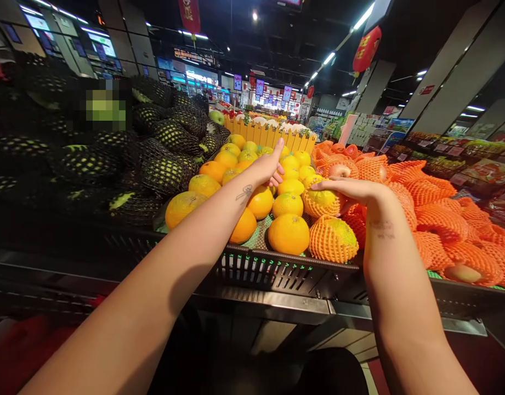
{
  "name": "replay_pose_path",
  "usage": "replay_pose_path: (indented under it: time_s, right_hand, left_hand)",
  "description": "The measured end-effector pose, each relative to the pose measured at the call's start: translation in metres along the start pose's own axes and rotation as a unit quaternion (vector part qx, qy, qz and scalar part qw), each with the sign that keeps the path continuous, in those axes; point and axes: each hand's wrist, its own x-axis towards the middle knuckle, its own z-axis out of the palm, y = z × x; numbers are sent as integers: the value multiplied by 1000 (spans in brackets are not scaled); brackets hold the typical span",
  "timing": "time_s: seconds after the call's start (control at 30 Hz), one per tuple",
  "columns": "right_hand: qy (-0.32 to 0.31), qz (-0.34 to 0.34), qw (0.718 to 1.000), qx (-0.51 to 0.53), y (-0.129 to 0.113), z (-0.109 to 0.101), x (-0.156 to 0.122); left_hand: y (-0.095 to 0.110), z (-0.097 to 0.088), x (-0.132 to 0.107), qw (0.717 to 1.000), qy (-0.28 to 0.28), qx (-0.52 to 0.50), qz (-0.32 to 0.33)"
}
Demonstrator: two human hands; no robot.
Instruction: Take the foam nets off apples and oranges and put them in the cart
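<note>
My right hand lies over a greenish-yellow orange in a yellow foam net, its digits on the fruit's top and right side. Part of its grip is hidden behind the fruit. My left hand is over the rows of bare oranges, thumb raised and fingers loosely bent, with no fruit seen in it. Below the right hand sits another orange in a foam net. Beside that, at the front of the black crate, is a bare orange. Green mesh liner shows between the fruits.
Dark green melons in black nets are heaped on the left. Fruits in orange-red foam nets are piled on the right. A yellow picket-style divider stands behind the oranges. A metal rail runs below the crate's front.
</note>
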Motion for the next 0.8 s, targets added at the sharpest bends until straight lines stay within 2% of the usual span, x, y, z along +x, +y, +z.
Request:
replay_pose_path:
  time_s: [0.1, 0.27, 0.4, 0.5, 0.63, 0.8]
  right_hand:
    - [-56, 66, 996, -29, 2, 0, 2]
    - [-55, 33, 995, -74, 6, -1, 10]
    - [-4, -8, 992, -125, 16, -1, 19]
    - [10, -21, 986, -168, 20, -1, 22]
    - [16, -33, 968, -249, 10, -3, 13]
    - [4, 4, 949, -316, -3, -7, 5]
  left_hand:
    - [-2, -1, 1, 1000, 1, -7, 2]
    - [-3, -1, 2, 1000, -16, -15, 7]
    - [-4, -2, 3, 1000, -10, -16, 11]
    - [-5, -2, 3, 999, 2, -27, 23]
    - [-2, -1, 1, 1000, -3, -9, 10]
    - [-1, 0, -4, 1000, -6, 11, 6]
